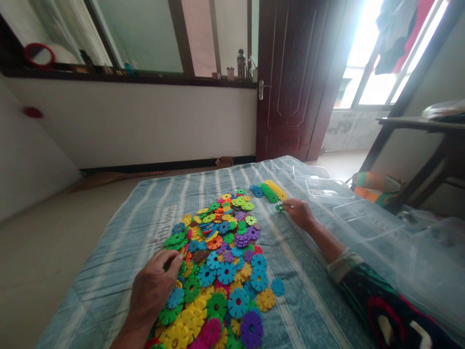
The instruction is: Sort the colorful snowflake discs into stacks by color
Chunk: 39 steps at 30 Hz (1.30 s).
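Note:
Flat, notched plastic discs in many colours form a long pile (218, 261) on the striped blue cloth. My left hand (154, 281) is at the pile's left edge with its fingers curled and thumb close to the forefinger. Anything between those fingertips is hidden; green discs (176, 240) lie just beyond them. To the right of the pile, my right hand (301, 214) pinches a small green disc (279, 207). Close to it lie a yellow row (276, 190) and a green row (268, 193) of overlapped discs, with blue discs (256, 190) beside them.
Several clear plastic boxes (329, 189) stand along the cloth's right side. One blue disc (278, 286) lies just right of the pile. Beyond the covered surface are a dark red door (290, 87) and a white wall (163, 121). A dark table (417, 125) stands at right.

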### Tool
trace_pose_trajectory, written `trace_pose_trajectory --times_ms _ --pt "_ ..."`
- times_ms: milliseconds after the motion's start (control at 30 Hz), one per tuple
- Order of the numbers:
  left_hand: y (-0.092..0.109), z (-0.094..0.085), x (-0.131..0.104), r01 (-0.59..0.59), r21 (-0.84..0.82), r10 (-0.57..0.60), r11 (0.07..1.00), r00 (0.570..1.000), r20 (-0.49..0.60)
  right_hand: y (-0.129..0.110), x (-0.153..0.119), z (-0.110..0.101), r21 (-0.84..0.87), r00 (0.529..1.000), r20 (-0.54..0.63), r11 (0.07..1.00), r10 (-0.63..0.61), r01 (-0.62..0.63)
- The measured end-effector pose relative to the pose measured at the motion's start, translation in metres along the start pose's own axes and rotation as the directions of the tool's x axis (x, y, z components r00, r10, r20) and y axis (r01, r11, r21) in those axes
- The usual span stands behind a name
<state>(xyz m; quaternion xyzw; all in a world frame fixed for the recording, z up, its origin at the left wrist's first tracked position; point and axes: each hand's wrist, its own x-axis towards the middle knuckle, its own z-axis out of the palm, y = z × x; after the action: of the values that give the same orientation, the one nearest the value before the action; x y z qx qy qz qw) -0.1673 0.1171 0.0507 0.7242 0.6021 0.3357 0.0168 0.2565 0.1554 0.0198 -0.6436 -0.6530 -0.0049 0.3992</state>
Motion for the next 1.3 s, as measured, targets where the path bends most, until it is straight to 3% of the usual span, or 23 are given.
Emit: trace_pose_trajectory --times_ms 433,667,867,1100,1300 --pt "0.001 -0.001 -0.001 0.018 -0.023 -0.018 1.0 1.0 0.007 0.007 0.032 0.002 0.003 0.991 0.053 0.993 0.121 -0.121" --pt "0.0 0.0 0.0 0.045 -0.007 -0.045 0.999 0.999 0.026 0.0 0.044 0.009 -0.175 0.981 0.135 0.977 0.142 -0.117" --pt "0.0 0.0 0.0 0.04 0.015 -0.04 0.999 0.999 0.024 -0.005 0.04 0.012 -0.278 0.966 0.133 0.943 0.223 -0.18" --pt "-0.002 0.0 0.0 0.005 0.021 -0.005 1.0 1.0 -0.008 -0.016 0.034 0.013 -0.368 0.965 0.186 0.924 0.185 -0.106" --pt "-0.001 0.0 0.001 0.034 0.018 -0.034 0.999 0.999 0.001 -0.023 0.034 0.011 -0.343 0.974 0.206 0.939 0.1 -0.024"
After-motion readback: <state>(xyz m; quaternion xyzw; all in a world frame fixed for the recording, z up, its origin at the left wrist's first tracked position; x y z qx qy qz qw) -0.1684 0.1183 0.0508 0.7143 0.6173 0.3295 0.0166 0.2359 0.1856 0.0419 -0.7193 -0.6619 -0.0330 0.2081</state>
